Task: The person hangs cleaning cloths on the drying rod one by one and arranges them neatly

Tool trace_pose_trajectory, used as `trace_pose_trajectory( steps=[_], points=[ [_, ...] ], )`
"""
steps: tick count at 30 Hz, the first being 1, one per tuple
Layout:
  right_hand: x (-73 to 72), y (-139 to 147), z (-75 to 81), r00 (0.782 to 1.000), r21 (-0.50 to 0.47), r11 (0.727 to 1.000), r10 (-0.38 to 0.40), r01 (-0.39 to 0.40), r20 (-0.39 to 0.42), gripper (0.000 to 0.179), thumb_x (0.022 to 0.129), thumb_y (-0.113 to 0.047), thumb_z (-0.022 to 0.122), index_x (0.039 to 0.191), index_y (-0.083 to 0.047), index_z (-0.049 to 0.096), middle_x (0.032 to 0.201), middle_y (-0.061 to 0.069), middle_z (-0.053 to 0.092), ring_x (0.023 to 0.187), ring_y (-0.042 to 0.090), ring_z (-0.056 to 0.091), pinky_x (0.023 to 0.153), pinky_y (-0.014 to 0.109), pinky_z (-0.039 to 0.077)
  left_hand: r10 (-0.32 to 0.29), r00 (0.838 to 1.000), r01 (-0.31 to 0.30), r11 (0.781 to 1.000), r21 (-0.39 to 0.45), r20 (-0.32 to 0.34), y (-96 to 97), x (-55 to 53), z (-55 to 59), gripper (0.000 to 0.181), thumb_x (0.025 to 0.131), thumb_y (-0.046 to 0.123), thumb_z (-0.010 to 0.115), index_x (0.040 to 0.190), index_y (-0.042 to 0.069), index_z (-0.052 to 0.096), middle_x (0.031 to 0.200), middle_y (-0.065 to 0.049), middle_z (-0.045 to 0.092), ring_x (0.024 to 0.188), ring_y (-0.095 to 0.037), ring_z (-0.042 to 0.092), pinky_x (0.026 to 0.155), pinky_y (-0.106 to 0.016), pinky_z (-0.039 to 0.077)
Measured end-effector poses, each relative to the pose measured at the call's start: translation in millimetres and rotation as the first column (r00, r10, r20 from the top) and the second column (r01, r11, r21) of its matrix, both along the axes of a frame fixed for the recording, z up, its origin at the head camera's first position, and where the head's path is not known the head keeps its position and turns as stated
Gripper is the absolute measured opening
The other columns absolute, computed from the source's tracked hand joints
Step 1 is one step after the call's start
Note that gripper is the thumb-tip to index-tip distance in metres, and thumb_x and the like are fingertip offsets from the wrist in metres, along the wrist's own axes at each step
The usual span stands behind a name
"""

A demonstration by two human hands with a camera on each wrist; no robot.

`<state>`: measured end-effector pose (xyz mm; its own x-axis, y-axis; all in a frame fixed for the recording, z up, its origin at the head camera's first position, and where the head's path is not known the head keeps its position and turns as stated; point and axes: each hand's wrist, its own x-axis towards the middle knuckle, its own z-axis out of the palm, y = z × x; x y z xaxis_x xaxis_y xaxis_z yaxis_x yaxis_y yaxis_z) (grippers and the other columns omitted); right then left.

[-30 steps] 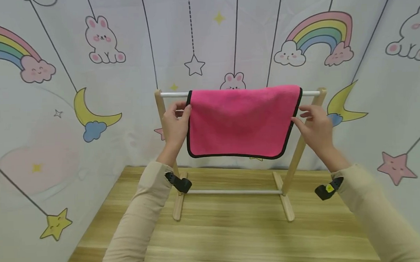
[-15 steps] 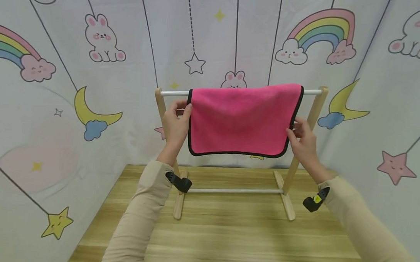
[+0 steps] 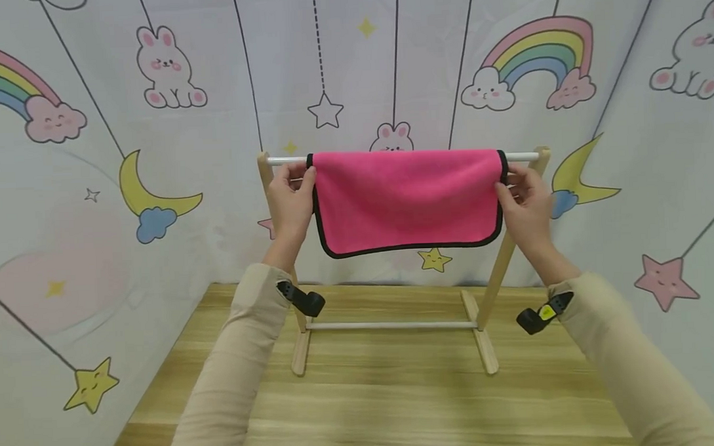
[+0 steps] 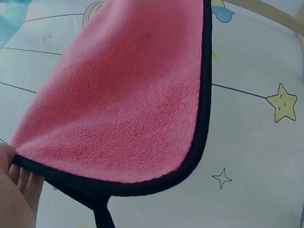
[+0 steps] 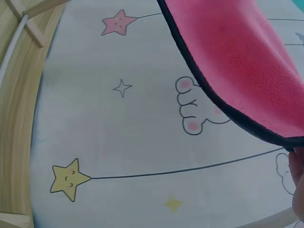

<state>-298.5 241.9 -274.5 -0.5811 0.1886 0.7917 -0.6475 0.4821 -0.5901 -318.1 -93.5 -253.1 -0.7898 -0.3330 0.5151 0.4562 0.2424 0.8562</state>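
A pink towel (image 3: 409, 198) with black edging hangs over the white top bar (image 3: 522, 156) of a wooden rack. My left hand (image 3: 292, 202) pinches its left edge just below the bar, thumb in front. On the other side my right hand (image 3: 527, 204) pinches the right edge, slightly lower. The towel's front sags a little between the hands, its lower edge well above the table. In the left wrist view the fleecy towel (image 4: 128, 104) stretches from the fingers at the lower left. Only fingertips of the right hand (image 5: 298, 180) show in the right wrist view.
The rack's wooden posts (image 3: 500, 277) stand on feet (image 3: 300, 353), joined low down by a white bar (image 3: 390, 325). Under it lies a wood-grain table (image 3: 398, 399). A printed curtain (image 3: 224, 136) encloses the back and sides.
My right hand first moved down and inward to the towel's right edge, then up along it. My left hand rose slightly. The towel's lower edge has lifted and its right side shifted left.
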Motion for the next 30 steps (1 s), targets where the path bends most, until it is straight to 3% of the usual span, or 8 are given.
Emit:
trace_pose_trajectory(
  steps=[7,11,14,18,23,27,30],
  points=[
    [15.1,-9.2,-15.3,0.991,-0.050,0.997,0.057,-0.052,0.119,0.026,0.084,0.006,0.057,0.108,0.014,0.052,0.080,-0.006,0.054,0.063,-0.002,0.053,0.056,0.007,0.043,-0.113,0.994,0.113,0.994,-0.007,-0.007,-5.6,-2.0,-31.8,0.025,0.085,0.013,0.063,0.105,-0.002,0.057,0.091,-0.008,0.057,0.079,-0.012,0.057,0.066,-0.017,0.050],
    [16.3,-11.1,-28.6,0.984,-0.055,0.996,0.073,-0.065,0.163,0.027,0.083,0.005,0.059,0.108,0.013,0.052,0.080,-0.006,0.055,0.064,-0.002,0.054,0.056,0.007,0.043,-0.166,0.985,0.169,0.979,-0.114,0.035,-13.3,2.5,-57.2,0.025,0.083,0.010,0.065,0.102,-0.003,0.057,0.095,-0.013,0.060,0.085,-0.019,0.057,0.075,-0.024,0.049],
    [17.7,-11.4,-40.2,0.980,-0.059,0.997,0.063,-0.053,0.188,0.027,0.081,0.005,0.062,0.106,0.012,0.054,0.080,-0.001,0.057,0.064,-0.003,0.054,0.057,0.007,0.043,-0.193,0.979,0.204,0.956,-0.211,0.071,-17.1,6.8,-77.4,0.022,0.083,0.011,0.065,0.100,-0.002,0.059,0.095,-0.016,0.061,0.088,-0.024,0.059,0.074,-0.029,0.050],
    [21.0,-10.6,-54.4,0.976,-0.069,0.996,0.069,-0.055,0.209,0.028,0.080,0.006,0.063,0.106,0.013,0.055,0.081,0.010,0.059,0.064,-0.004,0.055,0.057,0.007,0.044,-0.224,0.970,0.239,0.942,-0.234,0.092,-17.7,15.7,-88.5,0.021,0.084,0.011,0.064,0.100,-0.002,0.060,0.094,-0.017,0.061,0.088,-0.027,0.059,0.069,-0.026,0.052],
    [24.1,-9.6,-59.5,0.981,-0.066,0.996,0.076,-0.065,0.176,0.027,0.079,0.007,0.063,0.104,0.014,0.055,0.079,0.010,0.058,0.062,-0.005,0.055,0.056,0.006,0.044,-0.217,0.975,0.223,0.955,-0.193,0.051,-20.1,25.9,-84.5,0.020,0.083,0.009,0.065,0.098,-0.003,0.061,0.089,-0.016,0.062,0.078,-0.011,0.057,0.064,-0.015,0.050],
    [24.3,-7.6,-46.2,0.993,-0.083,0.994,0.075,-0.068,0.088,0.024,0.078,0.010,0.062,0.100,0.017,0.055,0.076,-0.006,0.056,0.060,-0.005,0.055,0.055,0.006,0.045,-0.210,0.978,0.205,0.967,-0.152,-0.013,-16.4,41.8,-61.3,0.019,0.082,0.000,0.064,0.097,-0.010,0.060,0.087,-0.023,0.061,0.072,-0.004,0.053,0.061,-0.012,0.046],
    [19.6,-5.6,-30.3,0.996,-0.095,0.992,0.088,-0.085,0.027,0.023,0.079,0.010,0.061,0.100,0.017,0.055,0.077,-0.011,0.057,0.060,-0.004,0.056,0.056,0.006,0.046,-0.197,0.978,0.188,0.974,-0.123,-0.064,-10.2,48.0,-43.8,0.019,0.082,-0.002,0.062,0.097,-0.013,0.059,0.087,-0.023,0.060,0.072,-0.005,0.052,0.062,-0.011,0.043]
  ],
)
